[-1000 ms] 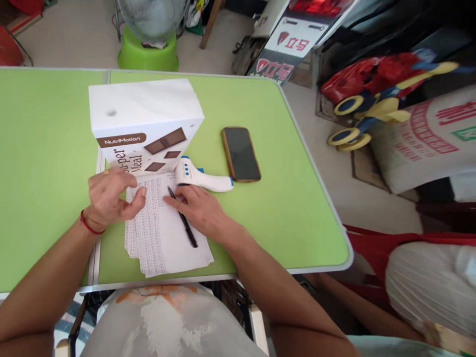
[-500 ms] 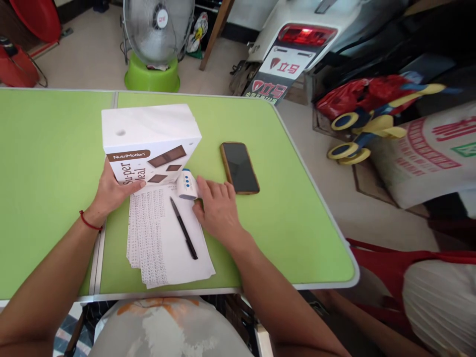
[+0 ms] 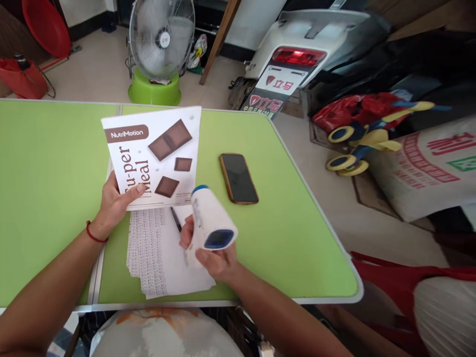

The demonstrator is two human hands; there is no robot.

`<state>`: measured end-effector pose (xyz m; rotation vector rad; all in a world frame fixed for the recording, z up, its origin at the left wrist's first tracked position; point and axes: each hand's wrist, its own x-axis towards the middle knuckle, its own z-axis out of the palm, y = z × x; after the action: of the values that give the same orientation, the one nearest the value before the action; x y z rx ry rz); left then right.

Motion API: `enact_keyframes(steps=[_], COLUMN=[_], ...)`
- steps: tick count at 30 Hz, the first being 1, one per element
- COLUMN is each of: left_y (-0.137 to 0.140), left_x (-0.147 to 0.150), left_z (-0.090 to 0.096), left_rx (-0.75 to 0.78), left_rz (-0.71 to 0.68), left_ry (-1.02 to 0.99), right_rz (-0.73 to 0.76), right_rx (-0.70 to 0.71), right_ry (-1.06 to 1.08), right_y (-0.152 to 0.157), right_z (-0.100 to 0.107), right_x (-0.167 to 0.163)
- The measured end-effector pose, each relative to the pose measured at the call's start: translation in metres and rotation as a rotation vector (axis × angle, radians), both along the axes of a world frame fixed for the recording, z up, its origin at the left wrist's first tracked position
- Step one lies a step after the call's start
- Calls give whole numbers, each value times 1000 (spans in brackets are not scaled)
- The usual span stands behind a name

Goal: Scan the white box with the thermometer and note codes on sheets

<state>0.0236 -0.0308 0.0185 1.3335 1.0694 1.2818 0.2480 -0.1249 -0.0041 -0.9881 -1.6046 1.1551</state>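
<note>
My left hand [image 3: 117,201] is closed on the lower left edge of a white box [image 3: 159,148] printed with "NutriMotion" and chocolate pieces; its printed front is tilted up toward me. In my right hand [image 3: 213,258] is a white and blue infrared thermometer [image 3: 213,220], gripped by its handle, with the dark blue screen facing me and its blue tip close to the box's lower right corner. Beneath both lies a stack of handwritten paper sheets [image 3: 152,258]. A black pen [image 3: 175,218] rests on the sheets, partly hidden behind the right hand and the thermometer.
A phone [image 3: 240,178] in a brown case lies right of the box on the green table [image 3: 297,238]. Beyond the table are a fan [image 3: 162,39] on a green stool and a white scooter [image 3: 293,54]. A person in a pale top [image 3: 444,317] sits at the right.
My right hand has picked up the thermometer from the sheets and brought it nearer me, turned screen-side toward me. My left hand has tipped the box so its printed front shows fully.
</note>
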Motion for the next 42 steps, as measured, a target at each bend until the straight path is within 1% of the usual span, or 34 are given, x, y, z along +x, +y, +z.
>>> enact_keyframes(steps=[3,7,10,15,21,29,37,42], left_y=[-2,-2,-1,-1,0,1,1,1], left_x=[2,2,2,3,2,3,2,2], left_z=[-3,-6,-6,-6,-7,-3,-4,-4], left_rx=[-81,-130,-138,-145,-125,-129,-109,-139], left_rz=[-10,8,16,22,27,28,7,2], left_ry=[48,138,191,202,230,254,253,252], right_rz=[53,34,28,-4,-13,21,26,27], right_rx=[-138,-284,-337,-393,-430,-467,-450,-461], right_ry=[196,269,333,372,378,354,343,351], right_y=[-4,1,6,9,9,10,11,11], right_z=[2,4,4,3,4,7,8,8], right_x=[-14,-23,-25,-27,-30,-28,-28,-27])
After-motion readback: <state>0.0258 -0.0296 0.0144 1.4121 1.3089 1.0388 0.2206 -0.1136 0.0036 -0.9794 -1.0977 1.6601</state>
